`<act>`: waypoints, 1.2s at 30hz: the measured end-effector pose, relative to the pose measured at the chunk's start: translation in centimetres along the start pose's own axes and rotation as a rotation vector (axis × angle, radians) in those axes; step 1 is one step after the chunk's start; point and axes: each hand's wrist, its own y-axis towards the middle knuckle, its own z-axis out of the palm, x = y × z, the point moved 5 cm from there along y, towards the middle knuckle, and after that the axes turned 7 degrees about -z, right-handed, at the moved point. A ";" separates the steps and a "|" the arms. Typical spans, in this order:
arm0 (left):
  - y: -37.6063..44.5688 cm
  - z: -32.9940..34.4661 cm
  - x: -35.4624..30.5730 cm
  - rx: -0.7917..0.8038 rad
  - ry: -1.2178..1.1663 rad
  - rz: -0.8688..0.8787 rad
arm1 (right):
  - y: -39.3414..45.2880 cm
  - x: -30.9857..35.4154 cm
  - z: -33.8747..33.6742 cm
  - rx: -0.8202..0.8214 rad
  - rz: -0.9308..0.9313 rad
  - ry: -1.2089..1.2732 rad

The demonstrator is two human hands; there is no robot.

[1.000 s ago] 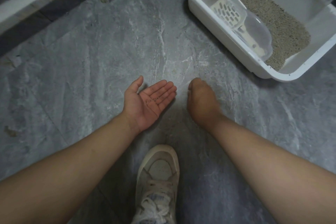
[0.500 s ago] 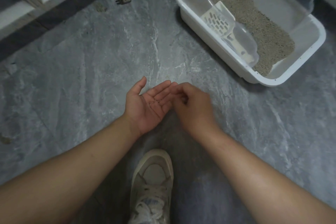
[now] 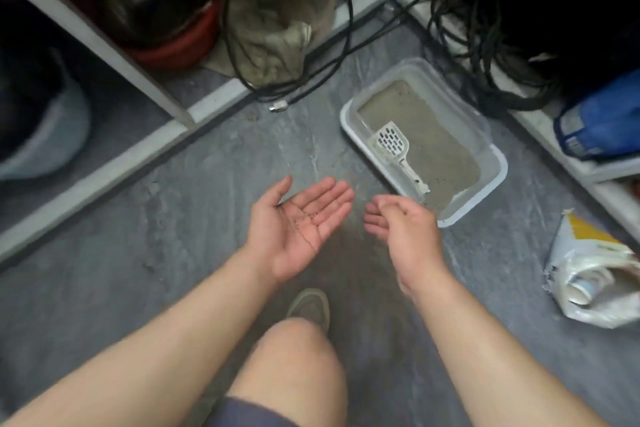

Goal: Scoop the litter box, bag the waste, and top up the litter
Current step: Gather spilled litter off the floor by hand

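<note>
A white litter box (image 3: 491, 180) with a clear rim stands on the grey floor at the right, holding grey litter (image 3: 426, 146). A white slotted scoop (image 3: 394, 146) lies inside it, handle toward me. My left hand (image 3: 301, 222) is held palm up with straight fingers, a few litter grains on the palm. Just right of it, my right hand (image 3: 401, 225) hovers with loosely curled fingers and holds nothing I can see. An opened white and yellow litter bag (image 3: 595, 274) lies on the floor at the far right.
White shelving frames the floor on the left and back. A red pot (image 3: 166, 21), a grey cloth bag (image 3: 280, 21) and black cables (image 3: 485, 55) sit in the shelves. A blue jug (image 3: 602, 121) stands at right. My knee (image 3: 294, 364) and shoe (image 3: 308, 308) are below the hands.
The view has risen and pulled back, so the box looks smaller and the shelves appear. My right hand has drawn away from the left palm, to the right.
</note>
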 end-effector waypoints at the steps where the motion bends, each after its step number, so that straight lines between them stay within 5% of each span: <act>1: -3.4 1.7 -0.6 -0.010 -0.035 0.006 | -2.5 3.1 0.6 0.024 0.065 0.092; 4: -14.5 6.6 -2.4 -0.040 -0.132 0.032 | -10.4 12.8 1.8 0.062 0.195 0.215; 11: -35.9 14.6 -3.8 -0.090 -0.293 0.138 | -23.3 30.5 3.7 0.199 0.234 0.078; 16: -43.7 17.5 -2.8 -0.115 -0.411 0.249 | -26.4 37.0 4.4 0.409 -0.026 -0.353; 20: -47.8 18.3 -0.8 -0.126 -0.525 0.386 | -27.5 39.5 4.4 0.568 -0.202 -0.615; 26: -53.5 17.9 5.9 -0.104 -0.725 0.629 | -30.6 40.4 3.2 0.780 -0.276 -0.682; 36: -60.9 12.1 22.8 -0.088 -1.116 0.952 | -42.4 34.0 1.5 1.247 -0.543 -1.066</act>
